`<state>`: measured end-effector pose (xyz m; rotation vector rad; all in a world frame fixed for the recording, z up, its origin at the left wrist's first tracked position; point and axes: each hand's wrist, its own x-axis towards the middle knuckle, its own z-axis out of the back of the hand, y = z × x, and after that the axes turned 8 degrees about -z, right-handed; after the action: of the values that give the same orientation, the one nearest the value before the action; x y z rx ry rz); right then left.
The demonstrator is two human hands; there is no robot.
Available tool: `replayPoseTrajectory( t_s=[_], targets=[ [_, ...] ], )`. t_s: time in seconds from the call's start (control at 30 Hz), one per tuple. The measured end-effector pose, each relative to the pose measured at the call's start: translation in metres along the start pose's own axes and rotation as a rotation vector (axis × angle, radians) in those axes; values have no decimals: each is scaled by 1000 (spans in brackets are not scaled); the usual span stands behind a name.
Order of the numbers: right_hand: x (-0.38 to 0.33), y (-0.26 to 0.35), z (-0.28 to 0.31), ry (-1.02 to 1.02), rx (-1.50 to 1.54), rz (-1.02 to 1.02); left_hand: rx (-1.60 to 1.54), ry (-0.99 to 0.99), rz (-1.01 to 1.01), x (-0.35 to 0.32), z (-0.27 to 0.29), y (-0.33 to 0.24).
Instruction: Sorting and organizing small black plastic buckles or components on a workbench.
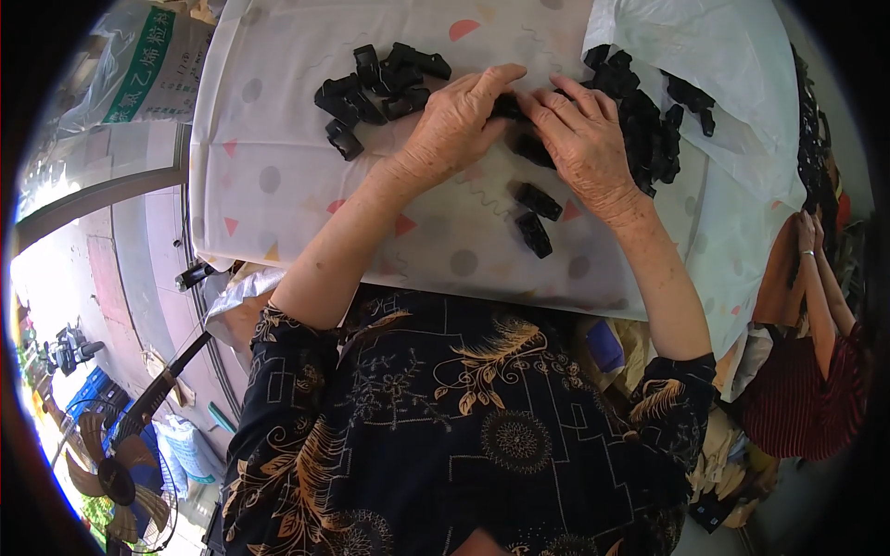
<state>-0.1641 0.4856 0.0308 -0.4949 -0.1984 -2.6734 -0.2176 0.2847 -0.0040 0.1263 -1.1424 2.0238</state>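
Note:
Both hands meet over the far half of a table [306, 199] with a patterned pale cover. Between their fingers is a small black plastic part [506, 106], mostly hidden. My left hand [456, 119] is closed on its left side, thumb and fingers pinching it. My right hand [584, 144], fingers bent, grips it from the right. Under the right fingers lies another black part [531, 148]. Nearer me rest two loose black parts [538, 201]. A loose group of black plastic parts [369, 93] lies beyond my left forearm, and a denser heap [642, 120] sits right of my right hand.
A white plastic sheet or bag [732, 102] spreads under the right side of the heap. At right, another person [805, 389] in a dark red striped top reaches up. A fan [119, 477] stands lower left, and a printed sack [153, 69] sits upper left.

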Motion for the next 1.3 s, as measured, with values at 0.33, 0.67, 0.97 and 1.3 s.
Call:
replayPoseTrajectory(
  t_s=[0.33, 0.67, 0.97, 1.3],
  targets=[
    [3, -4, -22, -23, -83, 50, 79, 31, -66, 9, -4, 21],
    [-16, 56, -57, -217, 565, -340, 129, 5, -54, -35, -6, 12],
    [-2, 59, -45, -240, 464, -187, 350, -112, -38, -59, 58, -7],
    [19, -29, -19, 196, -321, -105, 676, 327, 48, 33, 64, 29]
  ],
)
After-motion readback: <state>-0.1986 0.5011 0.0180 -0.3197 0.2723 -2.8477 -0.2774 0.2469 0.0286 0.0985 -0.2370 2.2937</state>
